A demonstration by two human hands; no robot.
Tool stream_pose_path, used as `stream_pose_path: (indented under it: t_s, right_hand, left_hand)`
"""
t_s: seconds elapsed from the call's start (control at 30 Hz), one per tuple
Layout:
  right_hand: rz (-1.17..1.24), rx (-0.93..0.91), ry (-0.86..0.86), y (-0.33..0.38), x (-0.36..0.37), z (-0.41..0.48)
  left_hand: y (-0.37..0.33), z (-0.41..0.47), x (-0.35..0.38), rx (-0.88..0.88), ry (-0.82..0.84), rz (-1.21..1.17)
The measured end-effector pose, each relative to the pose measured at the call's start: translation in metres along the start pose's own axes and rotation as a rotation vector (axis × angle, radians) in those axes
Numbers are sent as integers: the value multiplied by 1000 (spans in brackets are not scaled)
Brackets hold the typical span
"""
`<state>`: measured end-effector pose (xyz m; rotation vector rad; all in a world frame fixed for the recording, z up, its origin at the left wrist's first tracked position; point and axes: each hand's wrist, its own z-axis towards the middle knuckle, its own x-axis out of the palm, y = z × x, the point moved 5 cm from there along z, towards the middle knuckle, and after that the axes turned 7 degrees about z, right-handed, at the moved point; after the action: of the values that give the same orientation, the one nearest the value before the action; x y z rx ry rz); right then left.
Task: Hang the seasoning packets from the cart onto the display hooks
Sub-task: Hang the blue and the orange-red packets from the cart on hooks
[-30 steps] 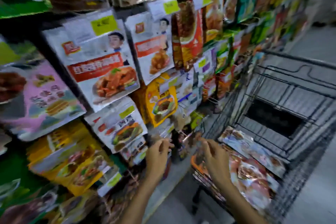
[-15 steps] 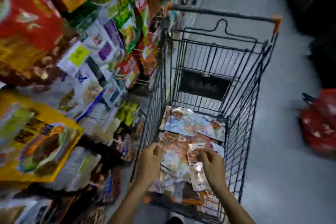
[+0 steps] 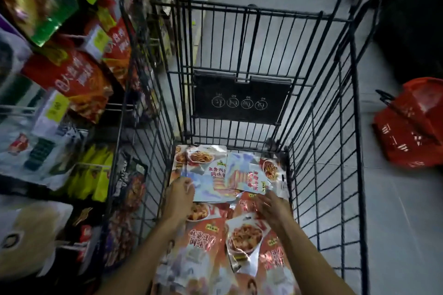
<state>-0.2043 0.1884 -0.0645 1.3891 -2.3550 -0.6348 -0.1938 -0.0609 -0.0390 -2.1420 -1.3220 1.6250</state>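
Several seasoning packets lie flat in the black wire cart [image 3: 318,112]. Two pale blue-and-white packets [image 3: 211,175] sit at the far end of the pile, and orange-red packets [image 3: 203,239] lie nearer me. My left hand [image 3: 178,199] has its fingers curled on the left edge of the nearer pale packet. My right hand [image 3: 272,207] hovers low over the orange-red packets with fingers spread and blurred, close to the lower edge of the second pale packet [image 3: 251,176]. The display hooks [image 3: 14,109] on the left carry hung packets.
Crowded hanging packets [image 3: 79,84] fill the display close against the cart's left side. A black flap with round icons [image 3: 239,98] closes the cart's far end. A red shopping basket [image 3: 412,124] sits on the grey floor to the right.
My view has swung from the display down into the cart. Both hands have reached farther forward, from the orange-red packets toward the pale ones.
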Motion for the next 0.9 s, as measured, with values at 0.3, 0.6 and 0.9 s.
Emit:
stream_pose_path:
  t_s: [0.3,0.6,0.9]
  right_hand:
    - [185,182,-131,-11,18,81]
    - [353,228,-171,-7,33,107]
    - [86,32,-192,-1,29,131]
  left_hand:
    - [19,76,48,-136,88,70]
    - [20,94,59,-334,-25,-283]
    - [8,99,89,-368,117,-619]
